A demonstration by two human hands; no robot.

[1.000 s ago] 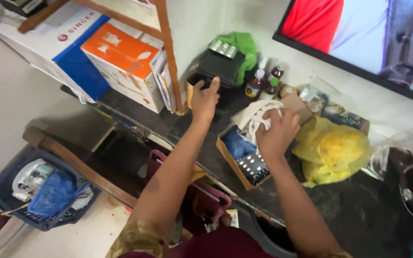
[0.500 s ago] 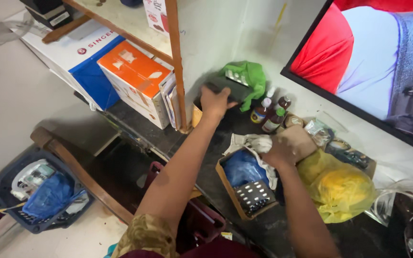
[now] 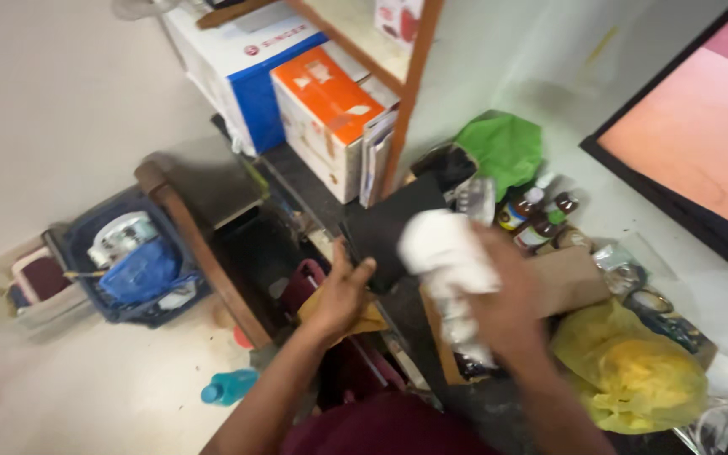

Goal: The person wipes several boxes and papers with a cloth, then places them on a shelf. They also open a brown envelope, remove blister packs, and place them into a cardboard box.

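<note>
My left hand (image 3: 340, 297) grips the lower corner of a flat black box (image 3: 398, 226) and holds it tilted over the dark counter edge. My right hand (image 3: 511, 303) is closed around a bunched white cloth (image 3: 448, 253), which is blurred. The cloth hangs just right of the black box and above an open brown cardboard box (image 3: 562, 278) on the counter. What lies inside that cardboard box is mostly hidden by my hand and the cloth.
A green bag (image 3: 503, 147) and small brown bottles (image 3: 537, 221) stand behind the black box. A yellow plastic bag (image 3: 634, 371) lies at the right. Orange (image 3: 326, 114) and blue-white (image 3: 242, 63) cartons sit under a wooden shelf post (image 3: 410, 93). A dark basket (image 3: 132, 261) and teal bottle (image 3: 229, 388) are on the floor.
My left hand has pulled the black box from the back of the counter toward me. My right hand has lifted the white cloth out of the cardboard box. The camera swung left.
</note>
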